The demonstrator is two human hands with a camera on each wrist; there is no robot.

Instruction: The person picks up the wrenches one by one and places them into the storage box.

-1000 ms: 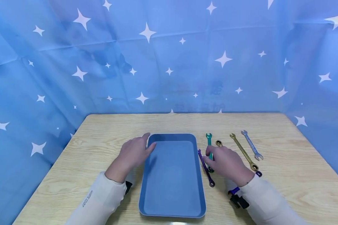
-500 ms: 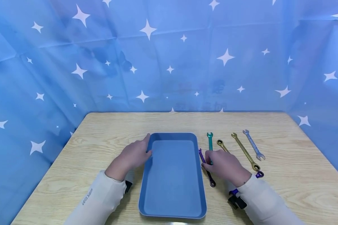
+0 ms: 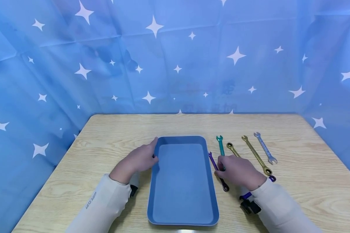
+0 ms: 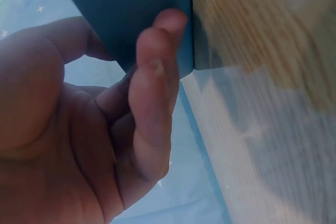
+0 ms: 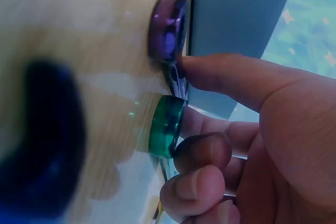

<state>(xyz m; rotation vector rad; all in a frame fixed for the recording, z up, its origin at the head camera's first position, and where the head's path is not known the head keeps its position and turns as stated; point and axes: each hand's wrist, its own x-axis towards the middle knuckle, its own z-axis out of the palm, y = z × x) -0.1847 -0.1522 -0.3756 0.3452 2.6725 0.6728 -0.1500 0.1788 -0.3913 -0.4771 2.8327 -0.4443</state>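
My left hand grips the left rim of a blue rectangular tray, the thumb over the inner side and the curled fingers outside. To the tray's right lies a purple ratchet wrench. My right hand is down at it, thumb and bent index finger on either side of its shaft. Beside the purple wrench is a green wrench, partly covered by that hand. The right wrist view shows the ring ends of the purple wrench and green wrench near the thumb and index.
Further right on the wooden table lie a gold ratchet wrench, a longer gold wrench and a light blue open-end wrench. Another purple wrench is partly hidden under the right forearm. A blue starry cloth hangs behind.
My right hand has lowered and its thumb and index have come in around the purple wrench. The green wrench has tilted slightly. My left hand has closed from hovering to holding the tray rim.
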